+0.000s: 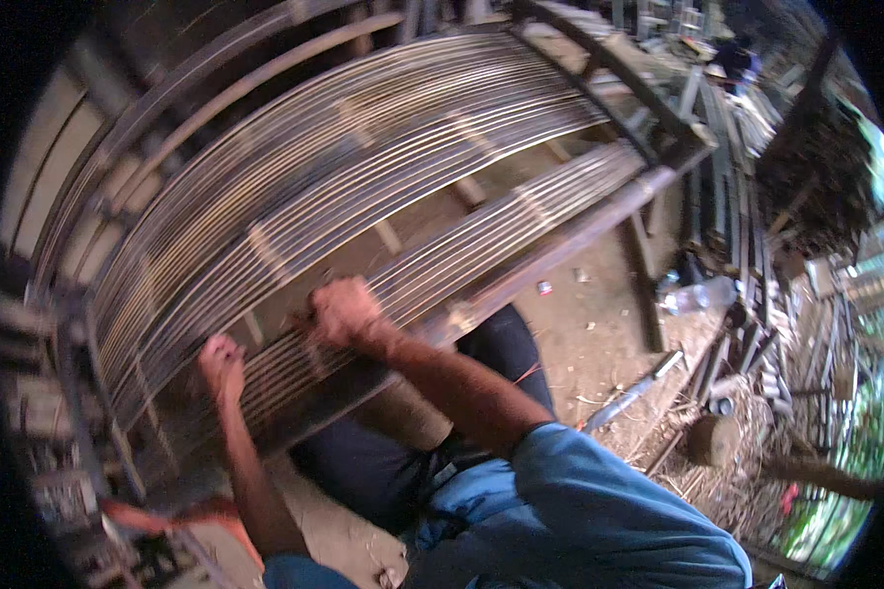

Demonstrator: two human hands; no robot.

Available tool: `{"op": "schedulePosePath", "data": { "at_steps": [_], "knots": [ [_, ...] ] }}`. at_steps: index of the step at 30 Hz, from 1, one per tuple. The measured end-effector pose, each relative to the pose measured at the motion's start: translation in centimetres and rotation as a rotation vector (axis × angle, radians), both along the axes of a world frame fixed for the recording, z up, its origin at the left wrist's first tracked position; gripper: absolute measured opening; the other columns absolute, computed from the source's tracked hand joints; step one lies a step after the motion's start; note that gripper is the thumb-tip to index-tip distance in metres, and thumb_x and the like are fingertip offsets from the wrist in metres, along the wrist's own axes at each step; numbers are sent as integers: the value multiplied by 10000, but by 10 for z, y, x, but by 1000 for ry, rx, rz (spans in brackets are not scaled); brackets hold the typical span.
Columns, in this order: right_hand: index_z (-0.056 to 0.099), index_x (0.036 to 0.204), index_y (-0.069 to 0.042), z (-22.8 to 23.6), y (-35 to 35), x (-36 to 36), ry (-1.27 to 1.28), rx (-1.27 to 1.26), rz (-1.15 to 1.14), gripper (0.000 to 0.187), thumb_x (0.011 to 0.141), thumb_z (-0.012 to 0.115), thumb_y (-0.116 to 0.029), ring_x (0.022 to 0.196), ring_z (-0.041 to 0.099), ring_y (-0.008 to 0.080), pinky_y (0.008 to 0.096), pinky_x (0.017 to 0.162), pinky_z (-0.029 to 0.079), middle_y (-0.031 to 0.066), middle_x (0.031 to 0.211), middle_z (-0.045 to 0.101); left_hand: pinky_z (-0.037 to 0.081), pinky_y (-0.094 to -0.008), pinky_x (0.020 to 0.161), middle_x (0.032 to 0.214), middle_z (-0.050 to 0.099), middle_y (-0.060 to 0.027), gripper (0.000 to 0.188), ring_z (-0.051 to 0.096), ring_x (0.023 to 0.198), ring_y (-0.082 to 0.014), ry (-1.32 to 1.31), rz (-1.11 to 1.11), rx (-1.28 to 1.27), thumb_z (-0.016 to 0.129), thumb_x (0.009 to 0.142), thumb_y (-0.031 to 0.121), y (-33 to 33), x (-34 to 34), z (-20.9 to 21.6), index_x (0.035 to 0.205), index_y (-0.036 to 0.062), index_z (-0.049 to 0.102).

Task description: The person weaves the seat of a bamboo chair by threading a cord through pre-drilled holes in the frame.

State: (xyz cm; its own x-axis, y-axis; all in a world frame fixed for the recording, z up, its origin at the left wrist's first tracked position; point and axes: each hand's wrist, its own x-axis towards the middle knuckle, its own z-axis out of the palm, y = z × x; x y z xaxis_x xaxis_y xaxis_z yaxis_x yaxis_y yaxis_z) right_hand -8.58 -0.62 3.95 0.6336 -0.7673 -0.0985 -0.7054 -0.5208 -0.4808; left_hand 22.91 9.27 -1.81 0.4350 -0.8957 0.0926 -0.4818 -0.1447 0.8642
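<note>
A long frame of thin, closely set slats (pixel 383 167), which look like split bamboo, lies across my lap with crosspieces under it. A lengthwise gap runs between its wide far band and its narrow near band (pixel 521 218). My right hand (pixel 347 312) is curled into a fist at that gap, over the near band's slats. Something dark shows by its fingers, too blurred to name. My left hand (pixel 223 368) is also closed, further left at the same gap. Whatever it holds is hidden. A thick round rail (pixel 580 236) edges the near side, above my legs.
Bare dirt floor (pixel 589 314) lies to the right, with a clear plastic bottle (pixel 702 296) and a grey pipe-like piece (pixel 634 393) on it. Stacked poles (pixel 727 167) and a round wood block (pixel 714 439) stand further right. An orange strip (pixel 201 515) lies by my left forearm.
</note>
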Motion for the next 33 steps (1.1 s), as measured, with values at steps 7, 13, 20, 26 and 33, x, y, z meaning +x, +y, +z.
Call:
{"op": "schedulePosePath", "data": {
  "at_steps": [7, 13, 20, 26, 33],
  "knots": [
    [775, 832, -84, -25, 7, -11, -136, -225, -124, 533, 942, 589, -571, 778, 730, 340, 464, 736, 552, 182, 754, 726, 450, -282, 634, 694, 525, 11, 231, 501, 651, -112, -242, -21, 145, 735, 783, -37, -12, -43, 19, 741, 68, 533],
    [785, 844, -91, 2, 17, -6, -181, -120, -95, 504, 933, 609, -555, 760, 725, 366, 479, 762, 540, 182, 739, 723, 474, -344, 638, 697, 663, -48, 185, 629, 661, -174, -347, 70, 257, 813, 747, 93, -5, -25, 12, 810, 105, 640],
    [791, 823, -85, 3, 11, -7, -178, -115, -96, 501, 929, 623, -545, 746, 729, 369, 457, 734, 571, 164, 745, 731, 494, -377, 665, 725, 673, -51, 147, 643, 690, -195, -381, 82, 318, 794, 769, 105, -7, -21, 10, 801, 109, 651],
    [791, 821, -61, -13, 11, -5, -244, -189, -98, 541, 937, 611, -557, 729, 732, 363, 450, 710, 580, 163, 742, 734, 496, -378, 663, 720, 665, -64, 128, 640, 688, -198, -322, 48, 333, 769, 769, 65, -9, -24, 18, 796, 82, 645],
    [799, 822, -94, -25, 11, -5, -235, -289, -105, 541, 940, 594, -580, 719, 723, 370, 458, 700, 572, 166, 742, 729, 490, -346, 638, 699, 656, -47, 98, 624, 673, -161, -319, 41, 321, 733, 768, 43, -11, -15, 10, 783, 87, 647]
  ]
}}
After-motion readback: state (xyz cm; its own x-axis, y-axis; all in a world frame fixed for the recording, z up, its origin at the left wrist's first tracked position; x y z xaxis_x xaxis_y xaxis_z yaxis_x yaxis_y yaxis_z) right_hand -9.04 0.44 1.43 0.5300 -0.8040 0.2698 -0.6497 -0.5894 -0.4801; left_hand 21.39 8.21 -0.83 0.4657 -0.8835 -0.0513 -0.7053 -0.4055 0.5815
